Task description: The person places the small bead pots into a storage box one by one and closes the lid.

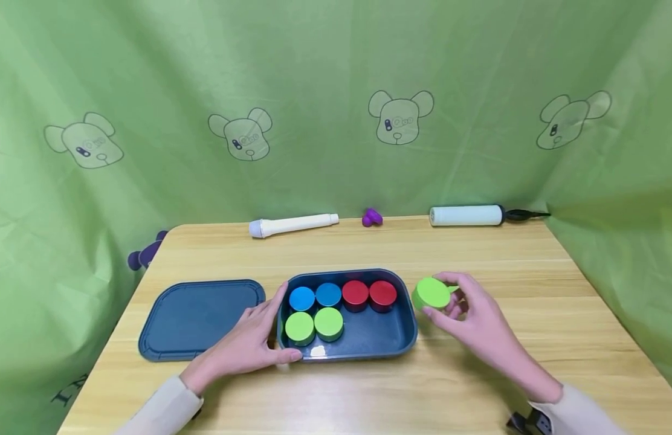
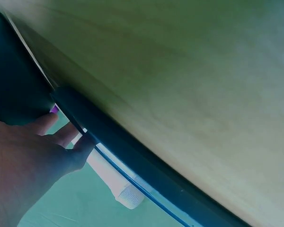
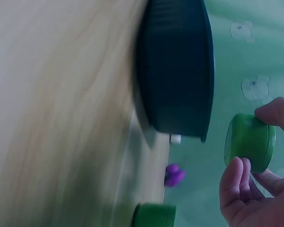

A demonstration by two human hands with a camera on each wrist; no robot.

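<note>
My right hand (image 1: pixel 472 311) pinches a short green cylinder (image 1: pixel 431 293) in the air, just right of the dark blue box (image 1: pixel 374 338). In the right wrist view, thumb and fingers sit on opposite sides of this green cylinder (image 3: pixel 248 142). Another green cylinder (image 3: pixel 154 215) stands on the table below, mostly hidden by the hand in the head view. My left hand (image 1: pixel 246 341) rests at the box's left end, thumb on the near rim, fingers stretched along the side. Inside, two blue cylinders (image 1: pixel 329 295) and two red cylinders (image 1: pixel 355 295) line the back; two green cylinders (image 1: pixel 329 324) stand front left.
A flat dark blue lid (image 1: pixel 197 317) lies left of the box, partly behind the left hand. Along the table's back edge are a white microphone (image 1: pixel 292 225), a small purple object (image 1: pixel 371 217) and a pale hand pump (image 1: pixel 466 215). A green curtain (image 1: pixel 325 187) rises behind.
</note>
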